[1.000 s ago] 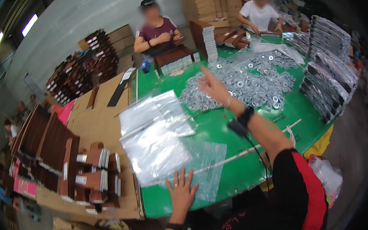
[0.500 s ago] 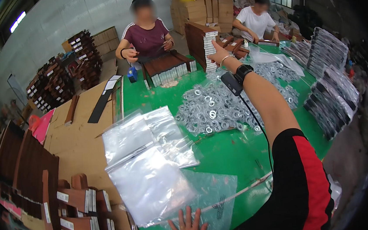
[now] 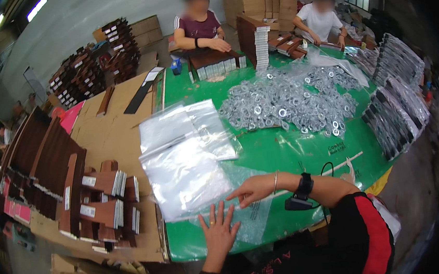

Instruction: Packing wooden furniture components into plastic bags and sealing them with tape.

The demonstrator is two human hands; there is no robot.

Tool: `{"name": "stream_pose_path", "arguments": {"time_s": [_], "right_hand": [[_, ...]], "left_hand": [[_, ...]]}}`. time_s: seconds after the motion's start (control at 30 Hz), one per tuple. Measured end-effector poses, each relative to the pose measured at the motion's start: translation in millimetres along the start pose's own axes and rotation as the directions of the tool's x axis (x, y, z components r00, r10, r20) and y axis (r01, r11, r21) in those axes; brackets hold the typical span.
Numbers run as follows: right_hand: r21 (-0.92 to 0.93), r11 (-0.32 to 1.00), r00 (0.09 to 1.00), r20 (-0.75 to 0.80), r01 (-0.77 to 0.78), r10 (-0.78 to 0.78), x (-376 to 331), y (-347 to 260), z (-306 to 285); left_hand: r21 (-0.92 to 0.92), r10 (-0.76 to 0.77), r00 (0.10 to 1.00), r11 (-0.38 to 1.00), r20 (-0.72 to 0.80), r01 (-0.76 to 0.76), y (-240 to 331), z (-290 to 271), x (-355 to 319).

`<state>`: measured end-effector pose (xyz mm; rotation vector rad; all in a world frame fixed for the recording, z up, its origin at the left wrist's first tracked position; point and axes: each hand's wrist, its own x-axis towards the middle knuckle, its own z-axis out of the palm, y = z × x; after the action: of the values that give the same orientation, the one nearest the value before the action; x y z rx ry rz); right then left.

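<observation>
My left hand (image 3: 220, 232) lies flat with spread fingers on the near edge of a clear plastic bag (image 3: 250, 224) at the table's front. Beside it my right hand (image 3: 255, 188) reaches in from the right, index finger and thumb apart, over the same bag; I see nothing in its grip, though its other fingers are partly hidden. Just beyond both hands is a stack of clear plastic bags (image 3: 183, 171), overlapped by more bags at its far side. A wide heap of small clear packets with metal rings (image 3: 284, 102) covers the middle of the green table (image 3: 284, 157).
Brown wooden pieces (image 3: 103, 204) are stacked on cardboard at the left. A row of brown boards (image 3: 216, 64) and a tall board stack (image 3: 255, 42) stand at the far side. Wrapped dark bundles (image 3: 395, 116) pile up at right. Two people work across the table.
My right hand has come back from the tall board stack to the bag near my left hand. The person opposite has lowered a hand onto the row of boards. The view has shifted.
</observation>
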<state>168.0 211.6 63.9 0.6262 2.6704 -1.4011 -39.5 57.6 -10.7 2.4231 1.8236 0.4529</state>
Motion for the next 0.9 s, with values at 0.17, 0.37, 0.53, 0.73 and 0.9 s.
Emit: {"name": "stream_pose_path", "arguments": {"time_s": [0.17,0.37,0.53,0.73,0.9], "right_hand": [[-0.027,0.987,0.987,-0.029,-0.16,0.159,-44.1,-44.2,67.4],[0.041,0.974,0.927,-0.3,-0.225,0.227,-133.9,-67.0,112.7],[-0.142,0.899,0.855,-0.399,-0.415,0.332,-195.9,-128.1,142.0],[0.595,0.745,0.651,-0.443,-0.301,0.617,-311.5,-131.1,130.7],[0.419,0.445,0.187,-0.527,-0.792,0.829,-404.2,-128.1,194.2]], "left_hand": [[-0.03,0.023,0.999,0.999,-0.041,-0.025,-1.9,1.1,-1.7],[0.043,0.052,0.997,0.998,-0.062,-0.049,-10.7,16.1,10.6],[0.127,0.051,0.994,0.991,-0.095,-0.039,-15.0,5.9,4.1],[0.148,0.089,0.993,0.986,-0.073,-0.078,-18.2,26.6,12.1],[0.147,0.105,0.992,0.985,-0.074,-0.094,-22.9,28.5,11.2]]}}
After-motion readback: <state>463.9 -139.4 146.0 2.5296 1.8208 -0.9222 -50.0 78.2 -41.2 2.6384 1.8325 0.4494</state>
